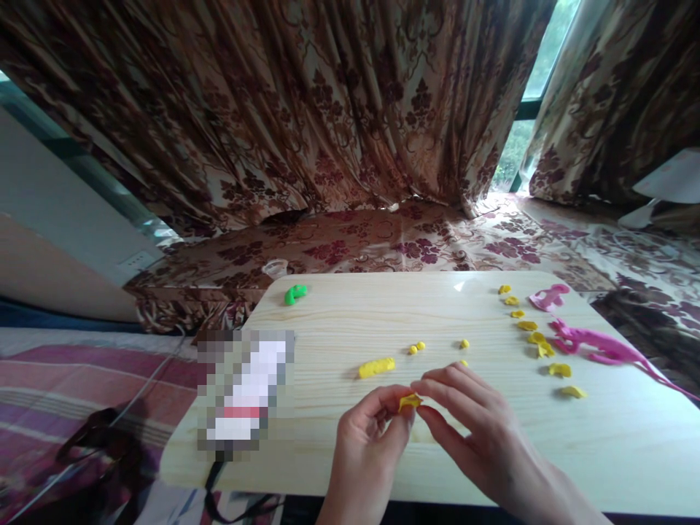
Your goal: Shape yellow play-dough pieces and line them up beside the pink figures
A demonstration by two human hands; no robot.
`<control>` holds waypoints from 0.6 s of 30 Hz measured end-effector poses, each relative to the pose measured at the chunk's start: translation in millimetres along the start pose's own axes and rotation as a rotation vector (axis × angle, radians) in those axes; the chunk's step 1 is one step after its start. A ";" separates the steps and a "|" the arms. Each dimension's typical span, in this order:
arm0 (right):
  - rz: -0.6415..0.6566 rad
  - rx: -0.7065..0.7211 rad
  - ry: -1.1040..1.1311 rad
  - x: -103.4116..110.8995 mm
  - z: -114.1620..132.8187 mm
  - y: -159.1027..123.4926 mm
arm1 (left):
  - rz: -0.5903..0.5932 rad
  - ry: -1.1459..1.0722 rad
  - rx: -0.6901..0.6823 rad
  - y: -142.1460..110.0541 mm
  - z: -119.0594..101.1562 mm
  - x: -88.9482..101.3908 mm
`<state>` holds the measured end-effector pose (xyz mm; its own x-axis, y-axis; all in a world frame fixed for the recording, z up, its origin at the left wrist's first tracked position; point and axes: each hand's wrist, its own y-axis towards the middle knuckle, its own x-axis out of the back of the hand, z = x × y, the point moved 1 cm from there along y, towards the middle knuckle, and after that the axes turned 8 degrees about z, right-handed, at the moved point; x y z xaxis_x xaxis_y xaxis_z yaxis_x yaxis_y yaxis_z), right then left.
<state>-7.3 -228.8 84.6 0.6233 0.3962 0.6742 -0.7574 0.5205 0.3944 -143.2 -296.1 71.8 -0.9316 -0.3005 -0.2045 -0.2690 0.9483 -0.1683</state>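
Observation:
My left hand (367, 441) pinches a small, thin piece of yellow modelling clay (410, 402) between thumb and fingertips, low over the table. From the other side, the thumb and index fingertip of my right hand (475, 415) close around the same piece's right edge; its other fingers are stretched out. Just beyond my hands lies a yellow clay roll (376, 367). Small yellow clay balls (416, 348) rest to the roll's right, and another yellow ball (464, 343) sits farther right. One more bit of yellow is partly hidden behind my right fingers.
Several flattened yellow clay pieces (527, 326) form a line on the right of the wooden table (339, 313). Beside them lie a pink clay figure (596, 344) with a long tail and another pink piece (550, 297). Green clay (296, 294) sits far left, above a blurred-out object (246, 394) with a black strap.

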 end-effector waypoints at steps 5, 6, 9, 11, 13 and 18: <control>-0.061 -0.104 0.095 -4.9 0.8 -4.7 | -0.047 -0.020 -0.003 -2.3 -1.7 -4.9; -0.060 -0.101 0.109 -5.2 1.4 -4.8 | -0.042 -0.027 -0.013 -2.5 -1.9 -5.7; -0.087 -0.085 0.123 -6.6 2.9 -4.1 | -0.038 -0.033 -0.022 -2.4 -0.3 -7.0; -0.110 -0.068 0.110 -9.9 2.3 -3.7 | -0.040 -0.051 -0.012 -1.8 2.8 -7.4; -0.158 -0.045 0.073 -14.8 0.1 -4.3 | -0.041 -0.099 0.000 -0.8 6.6 -8.0; -0.293 -0.063 0.072 -23.7 -6.5 -10.6 | -0.042 -0.286 0.041 3.8 13.7 -10.2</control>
<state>-12.8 -238.8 60.4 0.8275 0.2737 0.4901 -0.5309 0.6654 0.5248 -131.4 -290.8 60.1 -0.8118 -0.3610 -0.4589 -0.2899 0.9314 -0.2200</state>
